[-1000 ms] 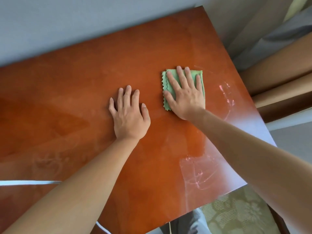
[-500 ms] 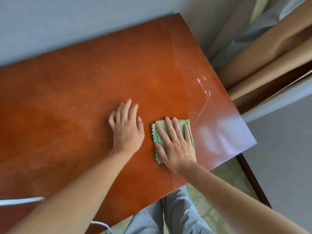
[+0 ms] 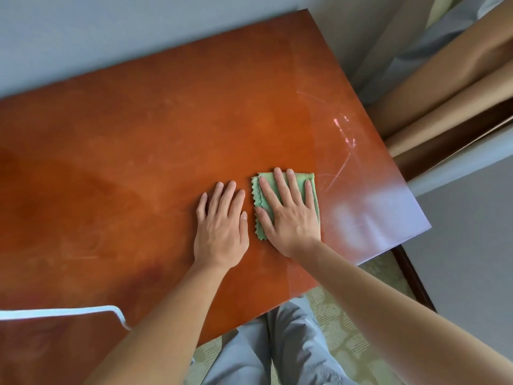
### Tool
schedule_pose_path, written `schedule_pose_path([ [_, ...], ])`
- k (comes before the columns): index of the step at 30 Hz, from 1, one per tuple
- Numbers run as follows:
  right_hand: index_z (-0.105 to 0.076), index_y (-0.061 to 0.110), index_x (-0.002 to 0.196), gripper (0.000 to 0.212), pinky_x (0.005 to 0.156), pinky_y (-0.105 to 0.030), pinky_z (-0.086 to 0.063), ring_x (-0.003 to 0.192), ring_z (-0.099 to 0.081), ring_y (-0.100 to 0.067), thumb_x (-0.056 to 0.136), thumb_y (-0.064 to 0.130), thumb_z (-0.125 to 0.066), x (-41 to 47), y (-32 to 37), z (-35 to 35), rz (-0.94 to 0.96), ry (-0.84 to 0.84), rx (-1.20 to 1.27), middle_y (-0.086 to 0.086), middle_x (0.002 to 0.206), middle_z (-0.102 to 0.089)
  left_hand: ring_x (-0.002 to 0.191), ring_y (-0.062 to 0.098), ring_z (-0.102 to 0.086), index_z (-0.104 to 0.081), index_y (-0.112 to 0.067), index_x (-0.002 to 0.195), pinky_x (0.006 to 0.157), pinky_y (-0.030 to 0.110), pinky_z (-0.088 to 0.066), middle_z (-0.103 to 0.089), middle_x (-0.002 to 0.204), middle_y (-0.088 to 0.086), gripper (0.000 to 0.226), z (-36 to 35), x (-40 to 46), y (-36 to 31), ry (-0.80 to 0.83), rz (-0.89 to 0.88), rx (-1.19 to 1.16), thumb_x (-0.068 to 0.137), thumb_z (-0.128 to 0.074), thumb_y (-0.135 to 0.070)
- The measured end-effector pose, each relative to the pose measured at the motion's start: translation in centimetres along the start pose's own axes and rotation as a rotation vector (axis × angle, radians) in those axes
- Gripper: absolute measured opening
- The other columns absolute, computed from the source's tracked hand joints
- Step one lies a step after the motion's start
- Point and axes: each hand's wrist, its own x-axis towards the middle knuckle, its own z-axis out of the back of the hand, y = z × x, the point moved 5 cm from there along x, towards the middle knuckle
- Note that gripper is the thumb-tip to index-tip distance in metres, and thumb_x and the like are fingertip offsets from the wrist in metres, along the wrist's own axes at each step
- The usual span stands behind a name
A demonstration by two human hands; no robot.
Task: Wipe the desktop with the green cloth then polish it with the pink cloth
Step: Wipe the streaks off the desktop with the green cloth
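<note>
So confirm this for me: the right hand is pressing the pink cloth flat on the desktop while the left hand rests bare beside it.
Not quite. The head view shows the cloth under the right hand is green, not pink; no pink cloth is in view. The rest holds: that hand presses it flat on the desktop, and the left hand rests bare beside it.

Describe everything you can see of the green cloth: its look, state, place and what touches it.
The green cloth is a small, pale green piece of soft, towel-like fabric, folded into layers, with a zigzag-cut edge on its left side. It lies flat on the desktop, near its right end. The right hand presses on it with straight, spread fingers, covering most of it. The left hand lies beside it, apart.
</note>
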Motion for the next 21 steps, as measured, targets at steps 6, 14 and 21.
schedule_pose_path([
  [6,-0.015,0.031,0.159,0.062,0.122,-0.055,-0.006,0.154,0.003,-0.027,0.104,0.056,-0.022,-8.8,1.6,-2.0,0.036,-0.019,0.06,-0.003,0.168,-0.008,0.151,0.029,-0.03,-0.051,-0.012,0.147,0.122,0.054,-0.021,-0.041,0.159,0.009,0.051,0.0,-0.2,0.0,-0.028,-0.007,-0.018,0.103,-0.033,-0.032],
  [14,-0.02,0.03,0.159,0.062,0.12,-0.057,-0.009,0.154,-0.004,-0.03,0.102,0.054,-0.03,-12.6,2.2,-2.7,0.088,0.041,0.027,-0.006,0.167,-0.01,0.152,0.028,-0.028,-0.05,-0.012,0.148,0.124,0.053,-0.019,-0.04,0.16,0.009,0.052,-0.1,-0.1,-0.1,-0.021,0.002,-0.012,0.103,-0.032,-0.033],
  [21,-0.016,0.029,0.159,0.065,0.122,-0.056,-0.001,0.154,0.003,-0.03,0.102,0.054,-0.032,-11.0,3.6,-2.6,0.028,0.038,0.073,-0.007,0.167,-0.008,0.152,0.03,-0.028,-0.049,-0.011,0.147,0.123,0.054,-0.018,-0.039,0.16,0.011,0.052,0.0,-0.1,-0.1,-0.023,-0.01,-0.013,0.103,-0.032,-0.032],
])
